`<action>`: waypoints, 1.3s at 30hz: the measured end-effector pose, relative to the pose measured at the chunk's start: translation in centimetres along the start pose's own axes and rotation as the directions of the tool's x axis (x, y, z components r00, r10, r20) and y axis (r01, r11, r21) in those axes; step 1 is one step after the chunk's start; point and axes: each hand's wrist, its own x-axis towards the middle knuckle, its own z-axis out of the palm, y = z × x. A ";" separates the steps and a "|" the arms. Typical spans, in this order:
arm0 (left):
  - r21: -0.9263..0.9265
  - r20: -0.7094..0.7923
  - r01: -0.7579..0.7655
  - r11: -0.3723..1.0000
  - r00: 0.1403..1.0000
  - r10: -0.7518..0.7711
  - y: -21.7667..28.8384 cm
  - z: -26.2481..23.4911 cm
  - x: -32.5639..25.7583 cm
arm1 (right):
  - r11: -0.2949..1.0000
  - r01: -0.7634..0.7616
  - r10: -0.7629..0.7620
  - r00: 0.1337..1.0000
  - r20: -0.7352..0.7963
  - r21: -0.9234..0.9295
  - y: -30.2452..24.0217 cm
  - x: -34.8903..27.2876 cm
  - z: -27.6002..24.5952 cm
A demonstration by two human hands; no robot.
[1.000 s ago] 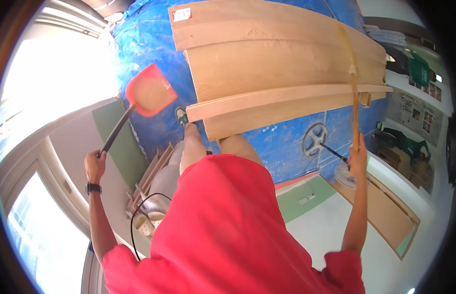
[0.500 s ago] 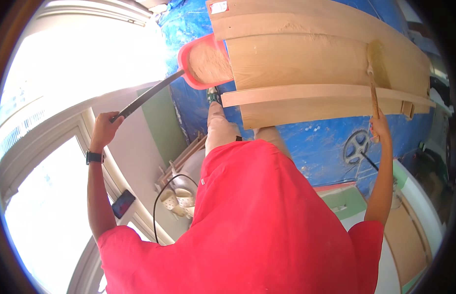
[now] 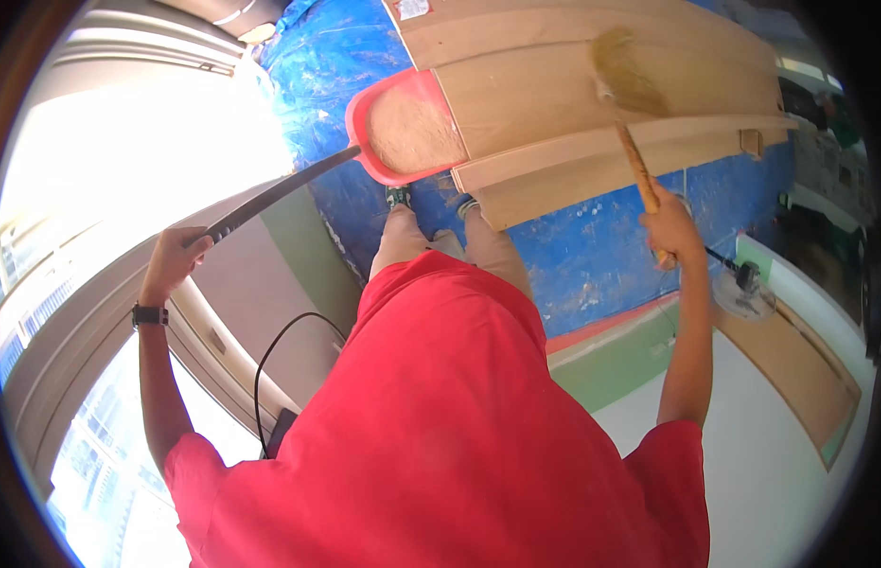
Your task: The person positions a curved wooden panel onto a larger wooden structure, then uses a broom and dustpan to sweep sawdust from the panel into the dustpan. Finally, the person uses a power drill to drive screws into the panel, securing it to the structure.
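Note:
My left hand (image 3: 173, 262) is closed round the dark handle of a red dustpan (image 3: 355, 121). Fine tan sawdust (image 3: 412, 133) covers much of the pan, whose open side meets the left end of the wooden boards (image 3: 516, 99). In my right hand (image 3: 671, 227) is the wooden handle of a brush (image 3: 622, 71) with yellowish-brown bristles. The bristles are over the boards, slightly blurred; whether they touch the wood I cannot tell.
Blue plastic sheeting (image 3: 601, 251) spreads under the boards and around my feet. A small wooden block (image 3: 751, 142) sits near the boards' right end. To my left is a bright window frame, with a black cable (image 3: 287, 331) nearby. A wooden panel (image 3: 791, 379) lies at lower right.
The brush has swung left across the boards toward the dustpan, and my right hand has come left with it. My left hand still holds the dustpan at the boards' end.

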 end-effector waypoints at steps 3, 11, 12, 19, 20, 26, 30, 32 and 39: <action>0.004 -0.021 -0.003 1.000 1.000 0.003 -1.0 -0.1 -0.3 | 0.996 0.021 -0.018 0.999 0.035 -0.083 -2.8 -5.3 2.5; -0.011 -0.002 -0.045 0.999 0.999 0.045 -1.3 -0.5 0.1 | 0.997 -0.036 0.030 0.996 0.087 0.070 -4.3 -16.9 4.4; -0.015 -0.006 -0.037 0.999 0.999 0.037 -1.1 -0.5 -0.1 | 0.993 -0.063 0.056 0.996 0.069 0.099 -3.9 -17.9 3.5; -0.002 -0.007 -0.033 0.999 0.999 0.033 -1.2 -0.4 0.1 | 0.984 -0.155 0.172 0.959 -0.224 0.092 -1.7 -21.2 -4.8; -0.021 -0.027 -0.044 0.999 0.999 0.044 -1.9 -0.2 0.3 | 0.990 -0.131 0.137 0.954 -0.265 0.041 -0.4 -20.2 -6.0; -0.086 -0.027 -0.072 0.994 0.997 0.070 -2.2 0.4 0.7 | 0.973 -0.205 0.228 0.909 -0.349 0.103 7.7 -9.1 -12.6; -0.148 0.010 0.001 0.989 1.000 0.000 -2.4 0.6 0.9 | 0.978 0.055 -0.148 0.859 -0.490 -0.199 17.8 2.7 -17.4; -0.108 -0.052 0.033 0.994 0.998 -0.038 -0.9 1.1 0.0 | 0.981 -0.031 -0.057 0.897 -0.438 -0.190 17.2 7.2 -19.0; -0.154 -0.009 0.109 0.982 0.994 -0.111 -1.0 2.7 0.6 | 0.830 -0.215 -0.059 0.884 -0.463 -0.515 17.3 25.7 -25.5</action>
